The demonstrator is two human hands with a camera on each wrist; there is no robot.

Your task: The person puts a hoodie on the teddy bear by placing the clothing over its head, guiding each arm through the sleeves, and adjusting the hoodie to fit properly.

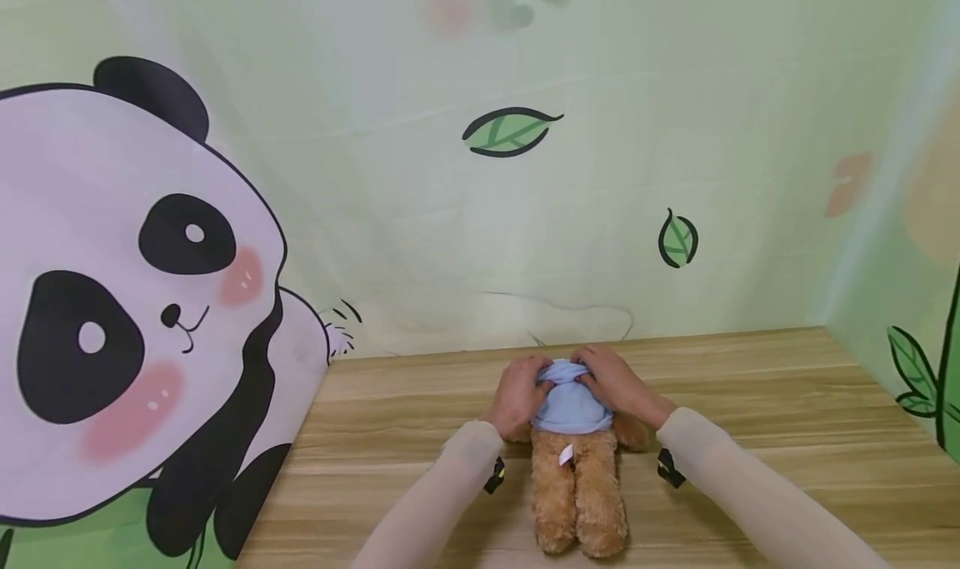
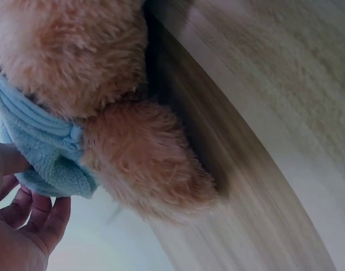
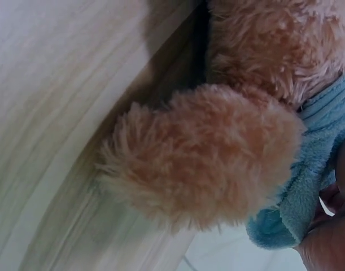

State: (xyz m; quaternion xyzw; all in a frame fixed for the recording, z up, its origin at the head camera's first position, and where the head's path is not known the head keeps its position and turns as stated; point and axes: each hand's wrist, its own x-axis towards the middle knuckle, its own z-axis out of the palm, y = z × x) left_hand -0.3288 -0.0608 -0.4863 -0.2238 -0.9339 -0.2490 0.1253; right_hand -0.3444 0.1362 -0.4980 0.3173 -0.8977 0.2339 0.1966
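A brown plush toy (image 1: 577, 490) lies on the table with its two legs toward me and a small white tag (image 1: 566, 454) between them. Its upper part is covered by a light blue toy shirt (image 1: 573, 409), bunched at the far end; the head is hidden. My left hand (image 1: 519, 392) pinches the shirt's far edge from the left. From the right, my right hand (image 1: 617, 386) grips the same bunched edge. Both wrist views show the soft blue cloth (image 2: 51, 147) gathered at the fingers, with a furry arm (image 3: 200, 158) sticking out below it.
The wood-grain table (image 1: 390, 436) meets a pale green printed backdrop (image 1: 420, 244) just beyond the toy. A large panda picture (image 1: 225, 319) covers the left side. Another printed panel (image 1: 911, 319) stands at the right edge.
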